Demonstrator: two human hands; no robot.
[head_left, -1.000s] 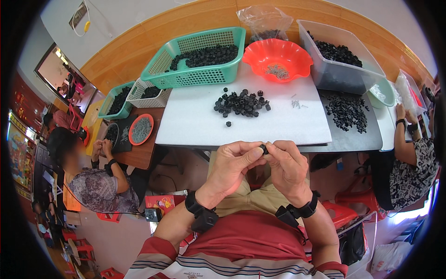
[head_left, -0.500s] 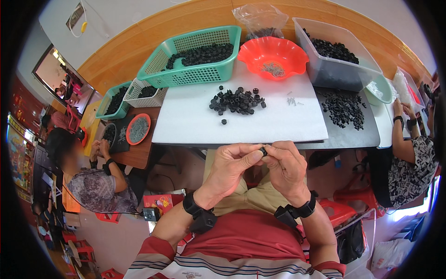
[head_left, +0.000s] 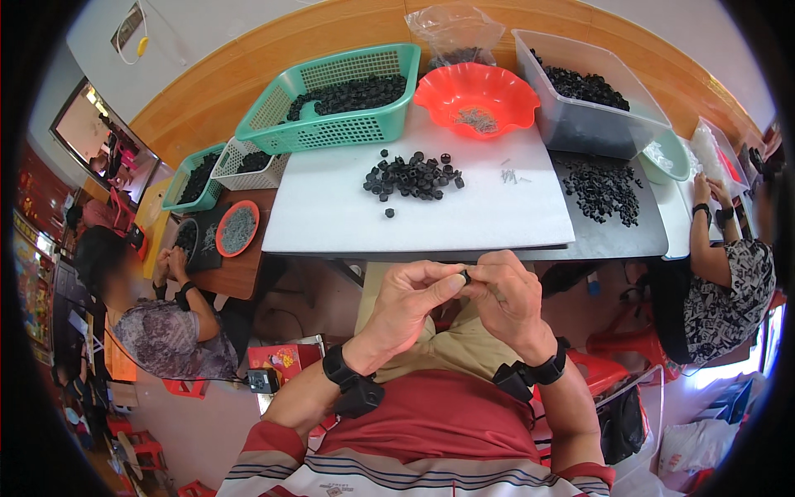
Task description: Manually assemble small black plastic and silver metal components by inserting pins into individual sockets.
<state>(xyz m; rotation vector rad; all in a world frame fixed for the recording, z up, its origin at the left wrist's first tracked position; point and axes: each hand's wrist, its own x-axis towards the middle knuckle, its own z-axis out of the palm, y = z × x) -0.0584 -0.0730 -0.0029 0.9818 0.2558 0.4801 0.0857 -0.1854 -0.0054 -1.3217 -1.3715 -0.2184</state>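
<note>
My left hand (head_left: 410, 303) and my right hand (head_left: 507, 300) meet just in front of the near table edge. Between their fingertips is a small black plastic part (head_left: 466, 277), mostly covered by the fingers. Both hands are closed in a pinch on it. Beyond them, a heap of black plastic caps (head_left: 418, 177) sits on a white foam sheet (head_left: 319, 219), with one cap lying apart at the near side. Several thin pale pins (head_left: 511, 176) are scattered to the right of the heap.
Behind stand a green basket (head_left: 331, 132), a red scalloped bowl (head_left: 431, 95) holding pins, and a clear bin (head_left: 580, 128) of black parts. Small black pieces (head_left: 602, 192) cover a dark mat at right. Co-workers sit at left (head_left: 170, 331) and right (head_left: 716, 277).
The view has shifted slightly, so the table contents appear a little further left. My hands still pinch the black part together, with the right fingers turned slightly further over it.
</note>
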